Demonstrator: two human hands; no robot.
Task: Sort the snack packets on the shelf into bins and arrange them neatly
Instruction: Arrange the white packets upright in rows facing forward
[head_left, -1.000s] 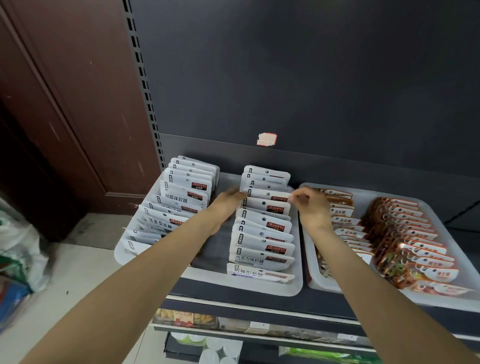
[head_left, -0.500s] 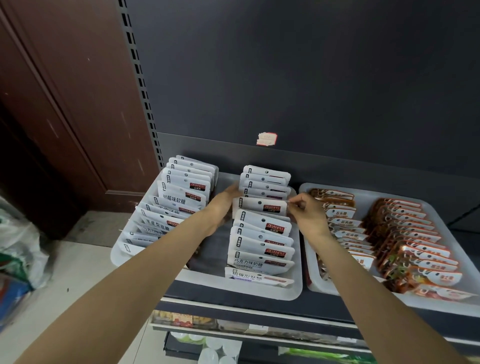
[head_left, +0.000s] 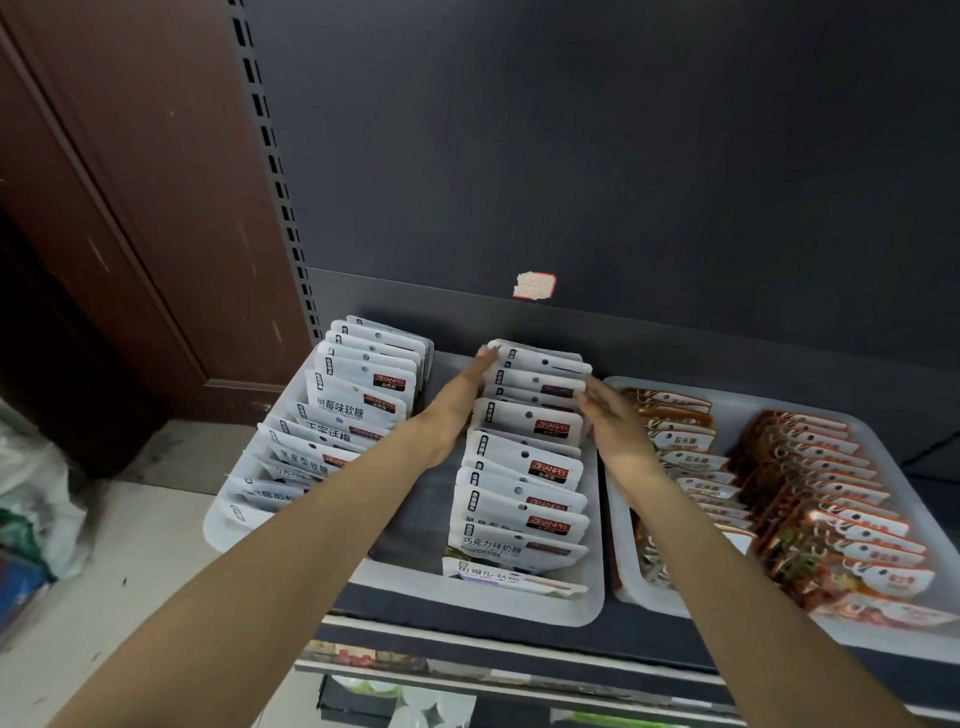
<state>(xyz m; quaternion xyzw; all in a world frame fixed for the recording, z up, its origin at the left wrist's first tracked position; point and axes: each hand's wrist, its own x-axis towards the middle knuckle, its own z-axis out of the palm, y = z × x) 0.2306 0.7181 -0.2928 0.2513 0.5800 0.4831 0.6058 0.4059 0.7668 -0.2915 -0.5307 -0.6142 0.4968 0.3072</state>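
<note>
Pressing flat fingers against both sides of the middle packet row (head_left: 524, 457), I keep my left hand (head_left: 457, 400) and right hand (head_left: 610, 415) open, gripping nothing. Two white bins (head_left: 592, 587) hold four rows (counting roughly ten packets between my fingers).

White packets (head_left: 524, 457): smooth plastic film with a soft sheen. Orange packets (head_left: 831, 499): glossy, partly see-through plastic. Trays (head_left: 592, 613): matt white plastic. Shelf back panel (head_left: 623, 156): matt dark painted metal. Slotted upright (head_left: 270, 171): painted metal. Door (head_left: 104, 182): brown wood, scuffed.
</note>
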